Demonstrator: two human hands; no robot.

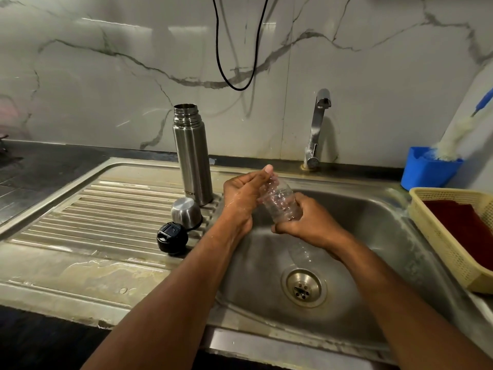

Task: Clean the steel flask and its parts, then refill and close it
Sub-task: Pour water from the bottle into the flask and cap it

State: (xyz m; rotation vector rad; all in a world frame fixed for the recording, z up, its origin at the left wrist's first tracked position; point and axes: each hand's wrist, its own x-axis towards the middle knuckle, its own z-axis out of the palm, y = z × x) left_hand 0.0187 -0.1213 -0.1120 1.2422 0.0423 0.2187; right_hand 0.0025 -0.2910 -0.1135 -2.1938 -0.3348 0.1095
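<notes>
At centre frame, above the sink basin [373,222], the right hand [309,222] wraps a thin, crushable clear plastic bottle [282,201] while the left hand [242,201] curls round its top. Left of them lie the black stopper [172,238] and steel cup lid [186,212]. Behind stands the open steel flask [192,153] (wet and likely slippery; best gripped mid-body).

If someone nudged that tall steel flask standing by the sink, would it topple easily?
Probably, yes. The steel flask is tall and narrow and stands on the ribbed, wet-looking draining board, so its footing may be uneven. Its mouth is open with no cap on; if empty, it is likely light. Once down, its round body would probably roll.
</notes>
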